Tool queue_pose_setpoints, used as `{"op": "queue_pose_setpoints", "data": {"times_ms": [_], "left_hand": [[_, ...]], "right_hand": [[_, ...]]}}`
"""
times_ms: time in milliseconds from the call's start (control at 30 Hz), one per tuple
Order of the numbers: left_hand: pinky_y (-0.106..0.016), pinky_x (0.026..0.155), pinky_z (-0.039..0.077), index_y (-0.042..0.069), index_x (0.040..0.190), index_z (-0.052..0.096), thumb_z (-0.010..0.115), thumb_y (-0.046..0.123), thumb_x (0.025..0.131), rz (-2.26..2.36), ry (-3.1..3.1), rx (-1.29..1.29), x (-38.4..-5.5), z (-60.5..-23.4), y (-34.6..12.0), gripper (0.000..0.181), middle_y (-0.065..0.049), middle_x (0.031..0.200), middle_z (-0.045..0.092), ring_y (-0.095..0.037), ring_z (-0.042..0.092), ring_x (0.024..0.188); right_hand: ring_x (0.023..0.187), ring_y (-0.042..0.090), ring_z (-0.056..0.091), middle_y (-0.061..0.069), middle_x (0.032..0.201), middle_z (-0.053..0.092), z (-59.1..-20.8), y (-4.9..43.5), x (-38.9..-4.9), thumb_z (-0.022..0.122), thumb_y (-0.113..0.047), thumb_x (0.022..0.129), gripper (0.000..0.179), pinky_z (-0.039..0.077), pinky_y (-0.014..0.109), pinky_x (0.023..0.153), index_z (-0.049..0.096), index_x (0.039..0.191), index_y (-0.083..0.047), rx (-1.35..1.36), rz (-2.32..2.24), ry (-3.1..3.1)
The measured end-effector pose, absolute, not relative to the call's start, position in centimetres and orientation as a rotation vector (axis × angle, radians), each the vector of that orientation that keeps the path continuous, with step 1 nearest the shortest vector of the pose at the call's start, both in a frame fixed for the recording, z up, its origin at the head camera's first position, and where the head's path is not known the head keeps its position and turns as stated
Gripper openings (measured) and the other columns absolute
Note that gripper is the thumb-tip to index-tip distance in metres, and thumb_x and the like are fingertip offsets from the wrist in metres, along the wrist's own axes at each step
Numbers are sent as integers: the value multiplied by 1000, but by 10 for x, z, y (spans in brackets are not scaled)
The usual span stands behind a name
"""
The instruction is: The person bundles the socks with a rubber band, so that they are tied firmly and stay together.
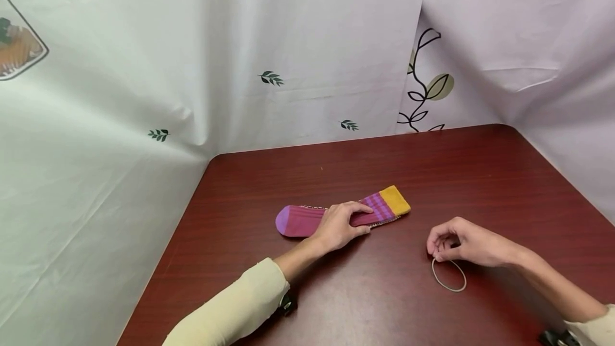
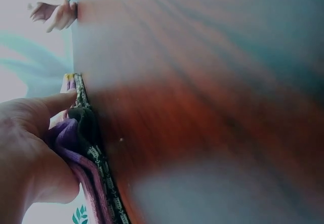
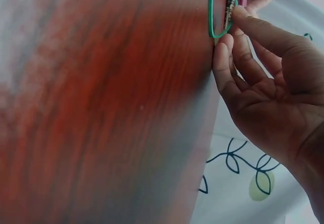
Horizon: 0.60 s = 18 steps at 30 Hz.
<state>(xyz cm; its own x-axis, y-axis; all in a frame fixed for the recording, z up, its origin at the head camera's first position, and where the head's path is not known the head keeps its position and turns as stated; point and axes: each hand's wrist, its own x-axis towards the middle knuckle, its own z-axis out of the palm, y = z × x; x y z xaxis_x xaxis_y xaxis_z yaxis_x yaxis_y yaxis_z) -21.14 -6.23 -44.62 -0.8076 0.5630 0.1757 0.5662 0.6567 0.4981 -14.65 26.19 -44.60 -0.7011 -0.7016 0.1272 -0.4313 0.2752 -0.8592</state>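
Note:
A maroon sock (image 1: 300,222) with a purple toe, purple stripes and a yellow cuff lies flat on the table. Under it, a dark sock with a pale pattern (image 2: 109,183) shows along the edge. My left hand (image 1: 338,224) rests across the middle of both socks, fingers stretched over the top and thumb at the near edge. To the right, just above the table, my right hand (image 1: 473,242) pinches a thin rubber band (image 1: 451,289) between thumb and fingertips. The loop hangs down, pale in the head view and green in the right wrist view (image 3: 211,11).
The dark red wooden table (image 1: 384,292) has rounded far corners. White curtains (image 1: 312,41) with leaf and jar prints hang behind it and along both sides. Pale sleeves (image 1: 235,303) cover my forearms.

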Motion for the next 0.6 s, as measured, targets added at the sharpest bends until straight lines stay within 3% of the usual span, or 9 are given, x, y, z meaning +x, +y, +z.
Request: {"op": "queue_pose_setpoints", "data": {"times_ms": [267, 600], "left_hand": [[-38, 92, 56, 26, 127, 78, 90, 26, 87, -728, -2828, -955, -208, -447, -58, 42, 6, 132, 73, -15, 68, 123], [-35, 89, 58, 24, 128, 76, 91, 30, 86, -566, -2781, -972, -205, -448, -54, 46, 5, 130, 71, -13, 69, 119]], "right_hand": [[78, 19, 70, 4, 88, 73, -444, 265, -145, 68, 8, 97, 17, 58, 28, 70, 72, 100, -8, -874, -1411, 2371], [76, 15, 69, 7, 89, 72, -443, 266, -151, 64, 19, 88, 22, 59, 28, 68, 69, 101, 2, -788, -1456, 2350]]}}
